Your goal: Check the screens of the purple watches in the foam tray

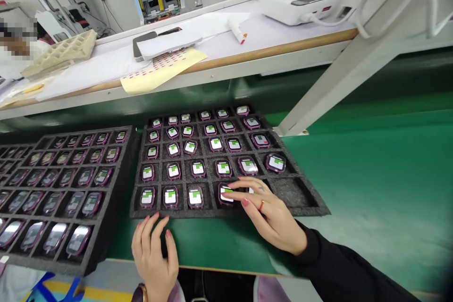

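Note:
A black foam tray point(307, 205) holds several small purple-rimmed devices with lit green and white screens, one per cell. My right hand point(265, 214) lies over the tray's front row, fingers spread, its fingertips on one device point(225, 193) and covering the cell beside it. The cell at the front right corner point(292, 192) has nothing in it. My left hand point(154, 252) rests flat on the green belt just in front of the tray, fingers apart, holding nothing.
A second foam tray point(106, 226) with several dark-screened devices sits to the left. A raised shelf point(247, 59) behind carries papers, a yellow label sheet point(159, 73), a marker point(236, 31) and a white machine point(300, 4). A white slanted strut point(339, 75) stands at right. A person sits far left.

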`<state>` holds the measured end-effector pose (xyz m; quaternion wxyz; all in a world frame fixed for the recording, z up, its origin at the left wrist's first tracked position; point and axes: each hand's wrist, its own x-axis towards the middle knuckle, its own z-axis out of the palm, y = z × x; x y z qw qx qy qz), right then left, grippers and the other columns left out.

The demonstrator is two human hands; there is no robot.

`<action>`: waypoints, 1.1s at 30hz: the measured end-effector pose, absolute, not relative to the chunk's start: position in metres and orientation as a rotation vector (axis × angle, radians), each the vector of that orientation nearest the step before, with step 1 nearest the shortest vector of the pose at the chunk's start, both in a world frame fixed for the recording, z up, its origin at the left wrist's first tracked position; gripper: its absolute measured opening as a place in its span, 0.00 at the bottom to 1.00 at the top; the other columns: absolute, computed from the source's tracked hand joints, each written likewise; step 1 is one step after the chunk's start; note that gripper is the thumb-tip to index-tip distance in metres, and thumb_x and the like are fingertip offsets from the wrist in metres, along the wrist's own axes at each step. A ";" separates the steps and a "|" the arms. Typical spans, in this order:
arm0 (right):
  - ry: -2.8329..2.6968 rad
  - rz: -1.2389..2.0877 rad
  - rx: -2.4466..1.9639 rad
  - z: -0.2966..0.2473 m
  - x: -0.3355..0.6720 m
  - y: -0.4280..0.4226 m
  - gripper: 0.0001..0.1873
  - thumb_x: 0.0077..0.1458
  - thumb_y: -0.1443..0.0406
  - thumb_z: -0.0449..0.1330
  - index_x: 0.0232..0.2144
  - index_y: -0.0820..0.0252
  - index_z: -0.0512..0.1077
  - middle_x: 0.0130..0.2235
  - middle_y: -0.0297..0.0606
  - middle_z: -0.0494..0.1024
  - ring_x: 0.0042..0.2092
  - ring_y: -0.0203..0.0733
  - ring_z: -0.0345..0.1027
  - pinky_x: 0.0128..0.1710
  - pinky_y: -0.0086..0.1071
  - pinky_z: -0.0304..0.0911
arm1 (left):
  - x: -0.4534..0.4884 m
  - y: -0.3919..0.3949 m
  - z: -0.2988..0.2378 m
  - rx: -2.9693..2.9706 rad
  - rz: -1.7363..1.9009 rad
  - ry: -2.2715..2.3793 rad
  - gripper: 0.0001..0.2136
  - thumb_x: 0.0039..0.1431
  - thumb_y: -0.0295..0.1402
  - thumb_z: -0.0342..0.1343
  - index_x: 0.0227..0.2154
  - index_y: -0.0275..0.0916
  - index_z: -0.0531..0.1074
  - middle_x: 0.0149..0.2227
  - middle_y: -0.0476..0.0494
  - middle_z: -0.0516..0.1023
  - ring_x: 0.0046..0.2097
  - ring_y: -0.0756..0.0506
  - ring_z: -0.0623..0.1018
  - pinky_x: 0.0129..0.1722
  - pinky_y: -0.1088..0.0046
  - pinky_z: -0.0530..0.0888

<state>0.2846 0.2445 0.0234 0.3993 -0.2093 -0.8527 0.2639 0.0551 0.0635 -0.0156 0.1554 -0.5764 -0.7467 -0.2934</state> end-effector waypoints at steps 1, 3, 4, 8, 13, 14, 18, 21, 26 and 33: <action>-2.173 0.661 -0.542 0.024 0.284 0.245 0.17 0.71 0.71 0.48 0.51 0.55 0.75 0.43 0.40 0.80 0.50 0.49 0.71 0.56 0.49 0.61 | 0.056 0.064 -0.015 -1.654 -0.833 -2.131 0.19 0.58 0.22 0.56 0.52 0.43 0.70 0.52 0.36 0.74 0.58 0.35 0.69 0.61 0.52 0.62; -2.208 0.648 -0.552 0.025 0.284 0.245 0.17 0.70 0.71 0.49 0.51 0.54 0.75 0.42 0.40 0.80 0.50 0.50 0.71 0.55 0.50 0.61 | 0.058 0.066 -0.014 -1.661 -0.826 -2.128 0.20 0.58 0.22 0.55 0.52 0.43 0.69 0.51 0.36 0.74 0.58 0.35 0.69 0.61 0.51 0.62; -2.213 0.640 -0.550 0.026 0.284 0.245 0.18 0.70 0.71 0.48 0.52 0.54 0.75 0.42 0.39 0.80 0.50 0.50 0.71 0.55 0.50 0.61 | 0.058 0.066 -0.013 -1.664 -0.826 -2.132 0.20 0.58 0.21 0.55 0.52 0.43 0.69 0.52 0.36 0.74 0.57 0.35 0.69 0.61 0.51 0.62; -2.136 0.585 -0.559 0.029 0.283 0.244 0.18 0.72 0.70 0.46 0.50 0.55 0.75 0.42 0.41 0.80 0.48 0.49 0.72 0.55 0.49 0.61 | 0.059 0.067 -0.010 -1.670 -0.812 -2.139 0.20 0.58 0.21 0.54 0.53 0.42 0.68 0.52 0.35 0.72 0.58 0.35 0.69 0.62 0.50 0.62; -2.130 0.550 -0.532 0.033 0.267 0.236 0.19 0.72 0.69 0.45 0.50 0.56 0.75 0.43 0.43 0.80 0.48 0.50 0.73 0.55 0.50 0.63 | 0.058 0.067 -0.010 -1.701 -0.798 -2.156 0.20 0.59 0.21 0.54 0.54 0.38 0.67 0.54 0.33 0.71 0.59 0.36 0.68 0.63 0.52 0.60; -2.152 0.555 -0.509 0.033 0.261 0.234 0.18 0.72 0.69 0.45 0.51 0.56 0.74 0.43 0.42 0.80 0.48 0.49 0.73 0.55 0.51 0.64 | 0.057 0.067 -0.010 -1.708 -0.802 -2.153 0.20 0.60 0.21 0.53 0.55 0.37 0.67 0.54 0.33 0.70 0.59 0.36 0.68 0.63 0.53 0.61; -2.221 0.596 -0.426 0.033 0.238 0.224 0.17 0.71 0.70 0.46 0.55 0.59 0.70 0.45 0.42 0.80 0.51 0.49 0.70 0.60 0.54 0.60 | 0.054 0.066 -0.012 -1.663 -0.853 -2.106 0.17 0.62 0.23 0.53 0.54 0.34 0.68 0.54 0.33 0.70 0.59 0.36 0.67 0.61 0.57 0.63; -2.254 0.634 -0.386 0.030 0.227 0.219 0.17 0.70 0.71 0.46 0.56 0.60 0.68 0.46 0.42 0.79 0.53 0.49 0.69 0.62 0.58 0.56 | 0.050 0.064 -0.012 -1.623 -0.864 -2.104 0.16 0.63 0.24 0.53 0.53 0.32 0.69 0.55 0.32 0.69 0.61 0.36 0.66 0.61 0.58 0.63; -2.317 0.603 -0.401 0.028 0.224 0.218 0.19 0.69 0.73 0.46 0.56 0.59 0.68 0.45 0.41 0.79 0.53 0.50 0.69 0.63 0.61 0.53 | 0.041 0.061 -0.011 -1.598 -0.853 -2.152 0.17 0.63 0.25 0.53 0.55 0.31 0.68 0.57 0.30 0.66 0.64 0.34 0.63 0.63 0.55 0.62; -2.190 0.657 -0.439 0.027 0.207 0.218 0.20 0.70 0.73 0.45 0.56 0.57 0.69 0.47 0.40 0.78 0.52 0.46 0.68 0.63 0.56 0.52 | 0.027 0.060 -0.004 -1.508 -0.856 -2.435 0.21 0.68 0.32 0.49 0.62 0.36 0.60 0.64 0.30 0.60 0.65 0.34 0.63 0.58 0.52 0.69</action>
